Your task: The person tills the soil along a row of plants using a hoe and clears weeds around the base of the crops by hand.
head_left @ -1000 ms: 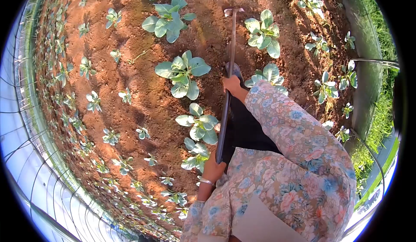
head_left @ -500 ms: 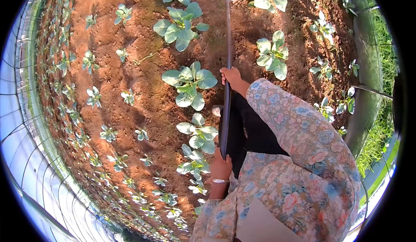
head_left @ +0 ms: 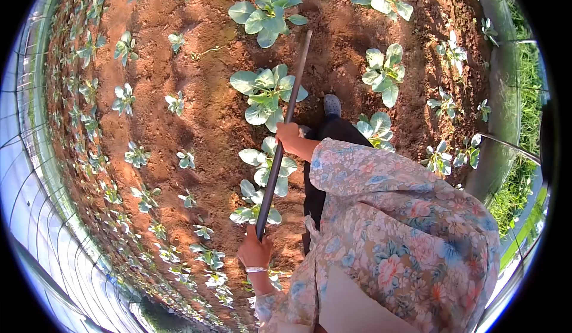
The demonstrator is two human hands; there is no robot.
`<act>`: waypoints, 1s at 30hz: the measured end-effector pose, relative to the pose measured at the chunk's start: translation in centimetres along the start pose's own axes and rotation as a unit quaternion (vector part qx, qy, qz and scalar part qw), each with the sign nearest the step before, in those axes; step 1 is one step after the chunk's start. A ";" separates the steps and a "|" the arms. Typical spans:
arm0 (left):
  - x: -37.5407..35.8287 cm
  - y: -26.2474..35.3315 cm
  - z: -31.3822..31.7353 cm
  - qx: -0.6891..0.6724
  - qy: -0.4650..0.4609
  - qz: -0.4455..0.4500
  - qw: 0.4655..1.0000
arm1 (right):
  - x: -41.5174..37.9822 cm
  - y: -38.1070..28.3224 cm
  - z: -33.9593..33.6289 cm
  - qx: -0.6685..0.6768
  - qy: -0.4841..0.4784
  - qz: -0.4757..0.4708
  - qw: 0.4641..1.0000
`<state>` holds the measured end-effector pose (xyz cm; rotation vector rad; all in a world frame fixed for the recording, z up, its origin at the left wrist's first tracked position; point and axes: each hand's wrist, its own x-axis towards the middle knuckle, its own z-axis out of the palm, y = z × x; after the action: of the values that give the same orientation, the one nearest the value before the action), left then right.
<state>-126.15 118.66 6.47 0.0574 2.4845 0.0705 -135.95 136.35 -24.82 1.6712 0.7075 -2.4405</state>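
A long dark-handled hoe [head_left: 298,85] slants across the middle of the view, its far end over the soil between two leafy plants. Its head cannot be made out at this moment. My left hand [head_left: 254,251], with a silver bracelet at the wrist, is closed around the near end of the handle. Further up, my right hand [head_left: 288,137] wraps the handle near its middle. Directly beside the shaft grows a broad-leaved plant [head_left: 262,94], partly crossed by it. Two smaller plants, one of them a leafy green plant [head_left: 266,165], stand left of the handle between my hands.
Rows of young plants run across reddish-brown soil [head_left: 208,130]. My foot in a grey clog [head_left: 332,105] stands between rows, near another plant [head_left: 383,73]. Right of the bed lie a plastic sheet edge [head_left: 506,94] and grass [head_left: 524,112]. A netted, curved wall [head_left: 36,202] bounds the left.
Both hands have shifted left and the handle has gone from nearly upright to slanted. The hoe's far end has come closer; its open metal head no longer shows. A clog has come into view.
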 end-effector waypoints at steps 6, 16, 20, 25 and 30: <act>-7.8 -3.2 -0.7 -0.003 0.026 -0.087 0.996 | -9.4 2.9 2.5 -0.165 0.112 0.101 0.975; -4.5 3.0 4.0 -0.089 0.034 -0.035 0.995 | -2.5 -3.6 -4.3 -0.120 0.061 0.047 0.990; -0.8 5.0 4.2 -0.045 0.022 -0.030 0.998 | 3.4 -4.7 -5.9 -0.156 0.079 0.063 0.982; -7.6 3.9 1.0 -0.098 0.045 -0.154 0.982 | -6.4 -2.3 -3.7 -0.156 0.051 0.184 0.969; -16.7 5.8 1.8 -0.165 0.069 -0.319 0.931 | -13.8 -2.3 -2.4 -0.175 0.023 0.350 0.920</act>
<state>-111.75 123.53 15.58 -0.9179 2.4696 0.2175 -129.29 137.02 -12.28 1.4953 0.4080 -1.6724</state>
